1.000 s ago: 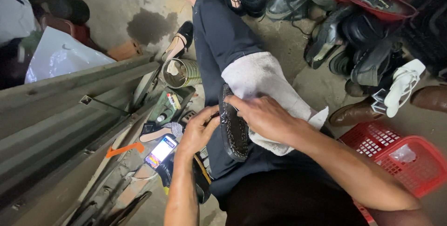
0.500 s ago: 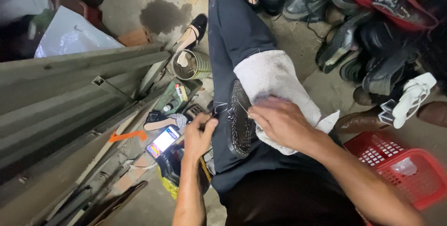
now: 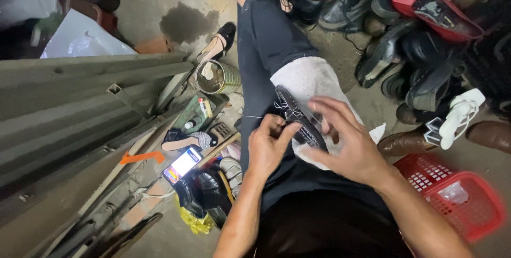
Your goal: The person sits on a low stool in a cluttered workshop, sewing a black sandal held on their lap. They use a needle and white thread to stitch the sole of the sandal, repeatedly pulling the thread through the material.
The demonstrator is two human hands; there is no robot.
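A dark shoe [image 3: 298,119] is laid sole-up on a white cloth [image 3: 308,80] over the knee. Its edge is pinched by the left hand [image 3: 269,146]; the right hand [image 3: 346,141], fingers spread and blurred, hovers above it. At nine o'clock stands a tin [image 3: 217,77], contents unclear; at four o'clock, a red basket [image 3: 458,194] is seen.

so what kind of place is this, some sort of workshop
Most likely a small shoe repair spot on a bare concrete floor. A heap of worn shoes lies beside the person, a dark shoe rests on a cloth over the lap between the left hand and right hand, and a tin can stands nearby.
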